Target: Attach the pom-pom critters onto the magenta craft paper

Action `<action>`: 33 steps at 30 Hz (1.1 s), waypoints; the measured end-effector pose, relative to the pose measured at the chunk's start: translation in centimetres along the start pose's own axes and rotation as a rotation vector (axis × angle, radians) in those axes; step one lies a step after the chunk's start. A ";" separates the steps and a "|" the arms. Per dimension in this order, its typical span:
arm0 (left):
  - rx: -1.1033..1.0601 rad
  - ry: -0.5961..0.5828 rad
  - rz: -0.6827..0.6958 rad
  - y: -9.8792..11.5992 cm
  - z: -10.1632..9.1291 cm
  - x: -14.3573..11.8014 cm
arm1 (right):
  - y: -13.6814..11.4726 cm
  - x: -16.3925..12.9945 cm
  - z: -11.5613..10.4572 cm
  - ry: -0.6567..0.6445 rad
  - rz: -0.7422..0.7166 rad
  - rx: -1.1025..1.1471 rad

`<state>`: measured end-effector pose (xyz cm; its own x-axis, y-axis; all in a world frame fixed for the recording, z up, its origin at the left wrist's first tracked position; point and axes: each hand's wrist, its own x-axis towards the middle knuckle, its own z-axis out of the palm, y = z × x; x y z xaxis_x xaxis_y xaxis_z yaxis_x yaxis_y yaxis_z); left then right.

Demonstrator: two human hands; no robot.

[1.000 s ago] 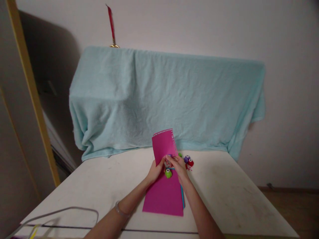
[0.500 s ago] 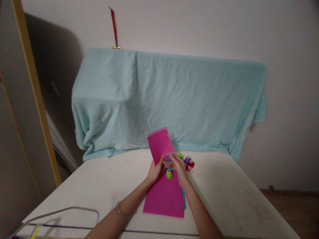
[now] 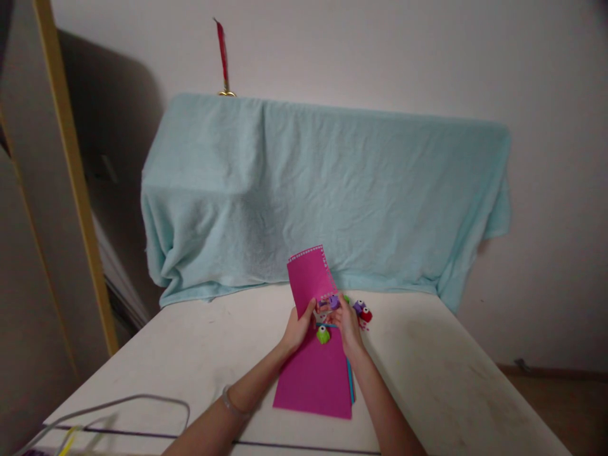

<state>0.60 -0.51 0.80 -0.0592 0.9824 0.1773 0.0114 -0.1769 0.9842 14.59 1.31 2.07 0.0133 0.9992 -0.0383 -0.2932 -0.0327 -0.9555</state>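
Observation:
A magenta sheet of paper [image 3: 308, 272] with small holes along its top and right edges is pinched in my left hand [image 3: 299, 326], thumb on the front. At the sheet's lower right edge, my right hand [image 3: 350, 326] grips a small purple paper punch [image 3: 335, 302] with eyes on it. Whether the punch is pressed down cannot be made out. Just below both hands, a green punch [image 3: 323, 334] rests on a stack of paper, a magenta sheet [image 3: 313, 383] on top and a blue edge showing at the right.
A red punch [image 3: 365, 315] and a second purple punch [image 3: 358, 306] lie right of my right hand, with tiny pink paper bits beside them. Behind the white table [image 3: 199, 354] hangs a light blue cloth [image 3: 304, 183]. A grey cable [image 3: 142, 396] curves at the front left.
The purple punch has shifted slightly right in my right hand, and more of it shows now. My left hand keeps its hold on the sheet. The whole view has shifted a little.

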 end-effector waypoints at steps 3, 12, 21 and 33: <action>0.001 -0.002 -0.004 -0.2 0.0 0.1 | 0.0 0.1 -0.1 -0.015 -0.002 -0.001; 0.007 -0.005 -0.002 -0.2 -0.1 0.1 | 0.2 0.4 -0.3 -0.012 0.027 0.040; -0.050 -0.004 -0.047 -1.0 0.1 0.3 | 0.7 0.1 -0.5 0.004 -0.003 0.020; -0.066 -0.009 -0.044 -0.8 0.2 0.3 | 0.7 0.1 -0.2 0.008 -0.004 0.005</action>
<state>0.74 -0.07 0.07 -0.0490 0.9897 0.1344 -0.0567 -0.1371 0.9889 14.62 1.40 1.33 0.0221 0.9991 -0.0369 -0.2983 -0.0286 -0.9540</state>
